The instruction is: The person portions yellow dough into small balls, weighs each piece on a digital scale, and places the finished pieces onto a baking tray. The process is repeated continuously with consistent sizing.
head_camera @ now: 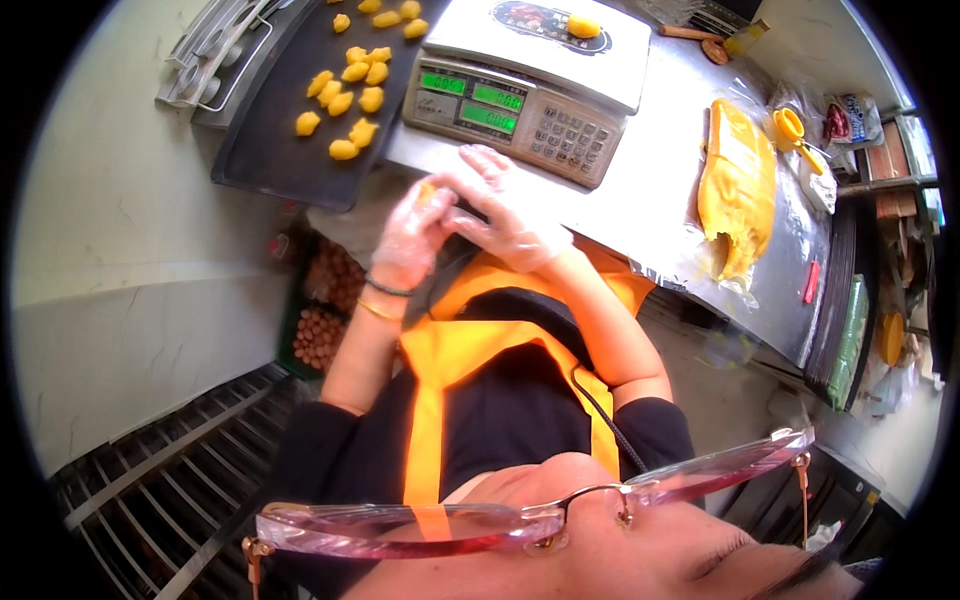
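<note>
Both my hands wear clear plastic gloves and meet in front of a digital scale [517, 112]. My left hand [412, 229] has its fingers curled around a small yellow piece of dough [427, 193], which shows only in part. Beside it, my right hand [510, 217] has spread fingers, some touching or close to the left fingertips; nothing shows in its grip. On the scale's plate lies one yellow dough lump [583, 26]. Several more lumps [341, 103] sit on a dark baking tray [277, 142] at the upper left. A large yellow dough slab [739, 187] rests on plastic film to the right.
A metal rack [217, 64] stands beyond the tray. Yellow-handled scissors or a similar tool [789, 129] lie behind the slab, and a red object [811, 282] near the metal table's [787, 300] right end. Crated eggs [319, 337] are below; a wooden-handled tool [690, 33] lies behind.
</note>
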`<action>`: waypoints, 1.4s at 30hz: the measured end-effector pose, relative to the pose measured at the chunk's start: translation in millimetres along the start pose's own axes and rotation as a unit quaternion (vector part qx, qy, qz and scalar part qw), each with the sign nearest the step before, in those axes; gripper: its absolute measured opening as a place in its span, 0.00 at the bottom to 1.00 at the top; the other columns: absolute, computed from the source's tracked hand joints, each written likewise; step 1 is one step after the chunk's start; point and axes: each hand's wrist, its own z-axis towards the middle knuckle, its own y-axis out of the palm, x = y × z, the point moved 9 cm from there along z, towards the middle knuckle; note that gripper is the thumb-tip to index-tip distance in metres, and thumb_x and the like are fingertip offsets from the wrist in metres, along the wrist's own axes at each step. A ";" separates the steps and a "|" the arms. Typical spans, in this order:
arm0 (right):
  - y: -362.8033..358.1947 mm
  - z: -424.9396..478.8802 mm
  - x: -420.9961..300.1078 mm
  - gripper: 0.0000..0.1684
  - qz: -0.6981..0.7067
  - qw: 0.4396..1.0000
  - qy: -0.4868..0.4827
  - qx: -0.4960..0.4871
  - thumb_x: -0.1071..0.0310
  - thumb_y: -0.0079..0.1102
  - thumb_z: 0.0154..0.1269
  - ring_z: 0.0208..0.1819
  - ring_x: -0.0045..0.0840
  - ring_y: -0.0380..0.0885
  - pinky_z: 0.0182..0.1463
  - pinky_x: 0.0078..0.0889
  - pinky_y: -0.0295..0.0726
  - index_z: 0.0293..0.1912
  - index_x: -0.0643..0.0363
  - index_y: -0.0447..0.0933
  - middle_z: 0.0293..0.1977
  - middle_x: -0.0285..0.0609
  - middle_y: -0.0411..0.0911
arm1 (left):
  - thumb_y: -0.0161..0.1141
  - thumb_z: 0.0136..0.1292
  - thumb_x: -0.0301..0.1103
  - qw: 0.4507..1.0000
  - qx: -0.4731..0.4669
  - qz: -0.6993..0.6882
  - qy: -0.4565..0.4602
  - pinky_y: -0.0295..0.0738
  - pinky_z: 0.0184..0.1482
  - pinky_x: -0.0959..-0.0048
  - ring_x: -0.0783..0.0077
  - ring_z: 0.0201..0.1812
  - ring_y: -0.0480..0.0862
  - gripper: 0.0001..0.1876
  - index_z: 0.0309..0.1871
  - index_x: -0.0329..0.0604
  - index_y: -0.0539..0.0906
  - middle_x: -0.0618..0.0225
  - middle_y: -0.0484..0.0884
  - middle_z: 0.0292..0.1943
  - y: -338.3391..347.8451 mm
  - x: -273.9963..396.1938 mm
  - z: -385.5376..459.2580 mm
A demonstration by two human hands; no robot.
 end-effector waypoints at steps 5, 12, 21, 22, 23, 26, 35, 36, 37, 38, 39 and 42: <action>-61.6 -6.6 22.2 0.17 0.001 0.994 -0.055 0.095 0.66 0.69 0.65 0.54 0.42 0.83 0.61 0.41 0.80 0.53 0.59 0.83 0.50 0.48 0.85 | 0.58 0.74 0.30 0.978 0.117 0.103 0.142 0.59 0.24 0.86 0.88 0.24 0.64 0.08 0.52 0.40 0.77 0.78 0.71 0.30 -52.4 84.1 -15.8; -147.0 61.0 146.6 0.27 -0.227 0.940 0.191 0.168 0.52 0.57 0.74 0.63 0.44 0.78 0.66 0.44 0.77 0.66 0.54 0.73 0.63 0.53 0.77 | 0.64 0.69 0.54 0.606 0.434 0.631 0.215 0.64 0.71 0.57 0.43 0.67 0.71 0.37 0.70 0.34 0.72 0.38 0.74 0.64 -174.9 220.0 -4.9; -99.5 135.6 225.8 0.24 -0.043 0.958 0.271 0.081 0.53 0.60 0.73 0.58 0.44 0.80 0.66 0.46 0.75 0.64 0.43 0.73 0.53 0.49 0.83 | 0.64 0.71 0.39 0.662 0.223 0.600 0.390 0.69 0.69 0.61 0.51 0.65 0.77 0.18 0.59 0.38 0.83 0.50 0.80 0.61 -49.2 174.3 13.6; -100.8 127.2 219.5 0.22 0.009 0.956 0.271 0.109 0.49 0.57 0.74 0.54 0.40 0.81 0.61 0.41 0.77 0.59 0.49 0.77 0.51 0.47 0.83 | 0.65 0.69 0.35 0.664 0.159 0.602 0.413 0.73 0.65 0.63 0.55 0.61 0.81 0.17 0.58 0.38 0.83 0.52 0.81 0.59 -10.9 170.0 13.6; -94.4 118.7 218.1 0.26 0.146 0.954 0.203 0.164 0.41 0.56 0.73 0.43 0.30 0.81 0.50 0.31 0.77 0.52 0.54 0.81 0.44 0.43 0.84 | 0.66 0.68 0.31 0.732 0.118 0.537 0.402 0.77 0.60 0.66 0.62 0.56 0.84 0.18 0.59 0.38 0.82 0.56 0.83 0.56 16.1 164.1 14.9; -55.6 67.4 116.0 0.29 0.530 0.800 0.281 0.026 0.35 0.54 0.72 0.23 0.10 0.61 0.27 0.17 0.58 0.41 0.53 0.81 0.24 0.28 0.69 | 0.69 0.68 0.36 0.772 0.015 0.504 0.388 0.79 0.55 0.72 0.70 0.51 0.82 0.25 0.66 0.41 0.79 0.61 0.81 0.56 78.0 150.1 10.2; -19.9 15.1 47.4 0.28 0.568 0.762 0.306 -0.057 0.38 0.62 0.70 0.16 0.15 0.67 0.19 0.19 0.63 0.39 0.57 0.82 0.22 0.34 0.77 | 0.71 0.63 0.33 0.693 -0.119 0.579 0.413 0.76 0.41 0.72 0.67 0.37 0.79 0.13 0.46 0.36 0.84 0.63 0.79 0.41 142.7 100.5 6.1; -12.9 10.3 49.7 0.29 0.574 0.751 0.322 -0.056 0.38 0.62 0.70 0.15 0.16 0.67 0.18 0.19 0.62 0.37 0.57 0.82 0.21 0.33 0.75 | 0.71 0.63 0.32 0.669 -0.091 0.600 0.430 0.77 0.41 0.70 0.65 0.37 0.80 0.13 0.45 0.36 0.84 0.62 0.79 0.40 141.2 96.4 1.9; -5.9 5.3 52.2 0.30 0.580 0.739 0.338 -0.056 0.37 0.62 0.70 0.15 0.16 0.67 0.18 0.20 0.62 0.35 0.57 0.82 0.19 0.33 0.74 | 0.70 0.63 0.32 0.643 -0.063 0.619 0.446 0.77 0.42 0.68 0.62 0.38 0.80 0.12 0.45 0.35 0.84 0.60 0.80 0.39 140.5 93.8 -3.0; -1.2 3.3 54.5 0.27 0.584 0.737 0.335 -0.065 0.41 0.62 0.71 0.13 0.16 0.65 0.17 0.20 0.60 0.34 0.58 0.82 0.17 0.33 0.73 | 0.67 0.63 0.29 0.623 -0.042 0.626 0.466 0.78 0.43 0.62 0.53 0.40 0.82 0.09 0.43 0.36 0.82 0.56 0.81 0.38 141.0 92.6 -9.4; 1.8 2.2 54.8 0.27 0.567 0.751 0.331 -0.072 0.42 0.62 0.72 0.13 0.15 0.64 0.16 0.20 0.59 0.34 0.58 0.82 0.17 0.33 0.72 | 0.67 0.63 0.29 0.617 -0.023 0.640 0.458 0.78 0.44 0.61 0.51 0.40 0.82 0.08 0.42 0.36 0.82 0.55 0.81 0.38 136.1 88.5 -11.9; 15.4 -2.4 56.4 0.25 0.522 0.780 0.335 -0.085 0.46 0.60 0.74 0.11 0.15 0.61 0.15 0.20 0.55 0.34 0.60 0.83 0.15 0.33 0.70 | 0.64 0.62 0.27 0.599 0.037 0.651 0.465 0.77 0.43 0.57 0.46 0.39 0.81 0.06 0.40 0.37 0.82 0.53 0.81 0.36 120.0 76.2 -22.6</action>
